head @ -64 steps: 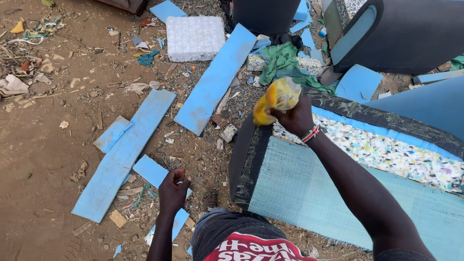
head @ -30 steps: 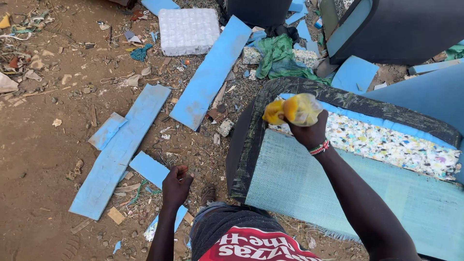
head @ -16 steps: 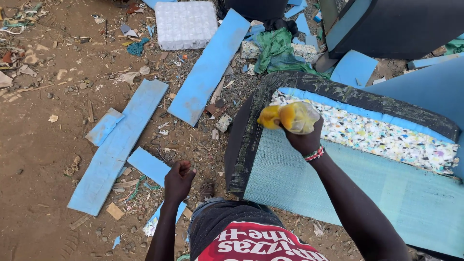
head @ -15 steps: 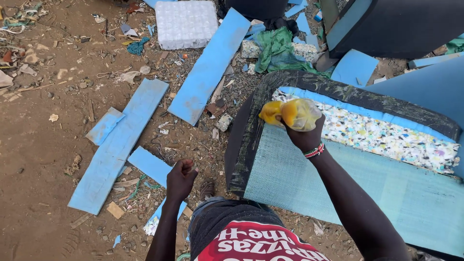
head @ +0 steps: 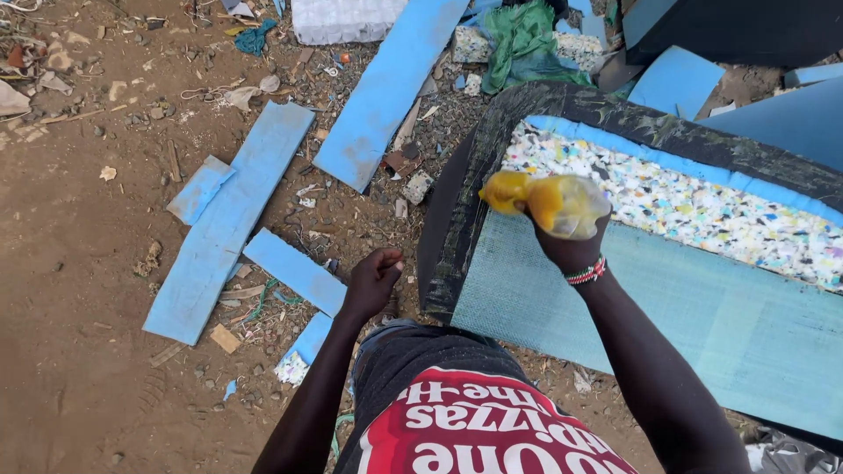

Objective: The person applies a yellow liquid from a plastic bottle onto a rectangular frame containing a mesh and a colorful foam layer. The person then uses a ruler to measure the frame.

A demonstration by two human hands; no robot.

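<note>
My right hand point(head: 572, 247) grips a yellow squeeze bottle point(head: 546, 202), tipped sideways with its nozzle pointing left. The bottle hovers over the left end of a cushion point(head: 667, 298) whose light blue mesh cover lies next to a band of speckled multicolour foam point(head: 702, 206). A dark fabric edge point(head: 457, 228) wraps the cushion's near-left side. My left hand point(head: 373, 281) hangs loosely curled and empty, just left of that dark edge, above the dirt ground.
Several blue foam strips point(head: 230, 219) lie on the brown dirt to the left, with a long one point(head: 391, 88) at the top. A white foam block point(head: 342, 17) and green cloth point(head: 522, 39) sit at the top. Dark furniture point(head: 746, 31) stands top right.
My right hand has carried the yellow bottle down and toward me, from beyond the cushion's far edge to over its left end. My left hand has stayed low beside the cushion.
</note>
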